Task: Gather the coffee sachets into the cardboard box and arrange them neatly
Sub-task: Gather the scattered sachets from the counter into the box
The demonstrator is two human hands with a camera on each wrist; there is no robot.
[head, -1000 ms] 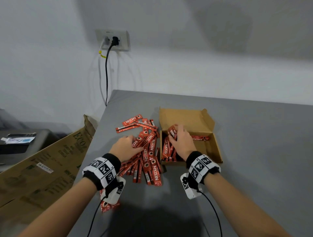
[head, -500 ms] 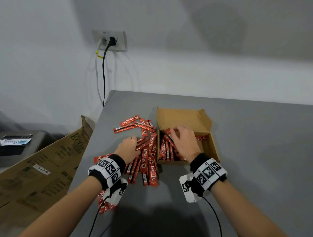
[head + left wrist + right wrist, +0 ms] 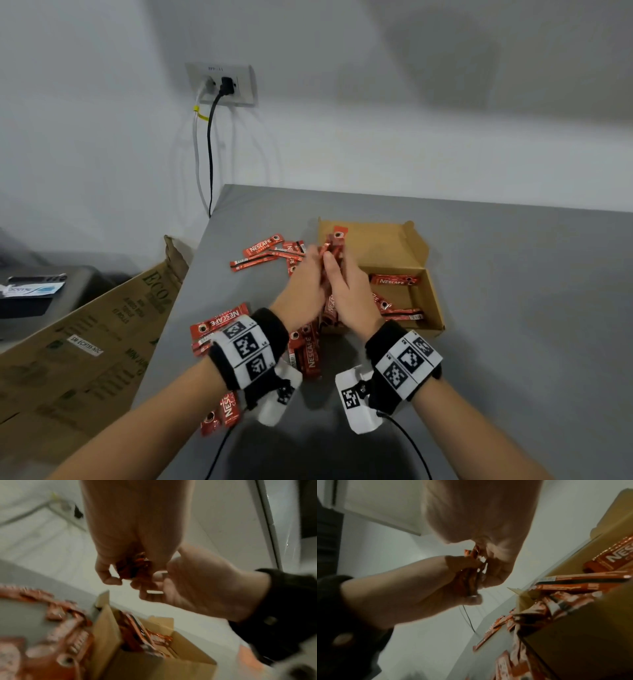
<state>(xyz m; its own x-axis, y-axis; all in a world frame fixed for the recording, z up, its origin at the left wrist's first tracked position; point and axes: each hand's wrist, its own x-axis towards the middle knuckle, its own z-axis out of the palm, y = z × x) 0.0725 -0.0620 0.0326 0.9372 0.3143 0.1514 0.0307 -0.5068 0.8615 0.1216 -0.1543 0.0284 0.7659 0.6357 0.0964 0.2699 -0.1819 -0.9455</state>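
Observation:
Both hands meet above the left wall of the open cardboard box (image 3: pixel 416 246) and hold one bundle of red coffee sachets (image 3: pixel 334 245) upright between them. My left hand (image 3: pixel 305 284) grips the bundle from the left, and my right hand (image 3: pixel 347 291) grips it from the right. The left wrist view shows the bundle (image 3: pixel 133 568) in the left fingers, with the right hand (image 3: pixel 197 582) against it. The right wrist view shows the same bundle (image 3: pixel 467 582) squeezed by both hands. A few sachets (image 3: pixel 394 281) lie in the box. Several loose sachets (image 3: pixel 263 246) are scattered on the grey table (image 3: pixel 513 308).
More loose sachets (image 3: pixel 219 320) lie under and near my left wrist. A flattened cardboard carton (image 3: pixel 85 342) leans against the table's left edge. A wall socket (image 3: pixel 222 84) with cables hangs behind the table's far left corner. A dark unit (image 3: pixel 51 291) stands at the far left.
My left hand left the loose pile and my right hand came out of the box. Both rose and closed together on a bundle of sachets above the box's left wall.

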